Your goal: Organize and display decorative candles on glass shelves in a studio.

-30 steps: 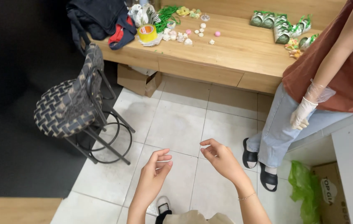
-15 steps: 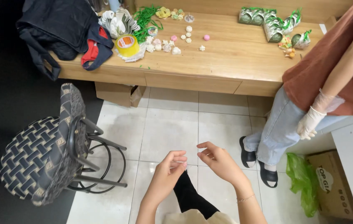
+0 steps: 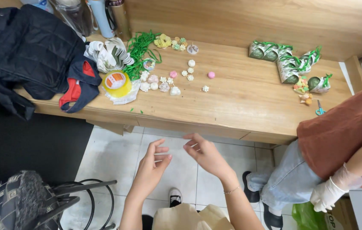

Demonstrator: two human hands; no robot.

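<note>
From the head camera, looking down, the person's left hand (image 3: pixel 153 164) and right hand (image 3: pixel 204 151) hover close together over the tiled floor (image 3: pixel 104 149), just short of the front edge of the wooden worktop (image 3: pixel 240 98); both have the fingers loosely curled and a little apart, and whether anything thin is pinched between them cannot be told, since nothing shows clearly in either hand. The nearest things on the worktop are the small craft flowers (image 3: pixel 164 83) in white, pink and yellow, scattered in a loose patch towards the middle, seemingly laid out singly so each can be picked up. Just left of them sits a yellow roll of tape (image 3: pixel 116 83) on a scrap of wrapping, with a heap of green ribbon (image 3: pixel 140 49) and a stack of white paper pieces (image 3: pixel 108 55) behind it, all kept within an easy reach. A dark jacket (image 3: pixel 32 55) with a red lining covers the left end and hangs over the edge. At the far right, against the back wall, stand wrapped bundles tied with green ribbon (image 3: pixel 287 61), set apart from the loose parts, and small blue scissors (image 3: pixel 319 110) lie near the right front corner. Another person in a rust top and jeans stands to the right, a gloved hand (image 3: pixel 327 194) hanging by the thigh, narrowing the room on that side. A patterned stool (image 3: pixel 15 204) stands at lower left. Bare wood stretches between the flowers and the bundles, and the floor beneath the hands leaves open room.
</note>
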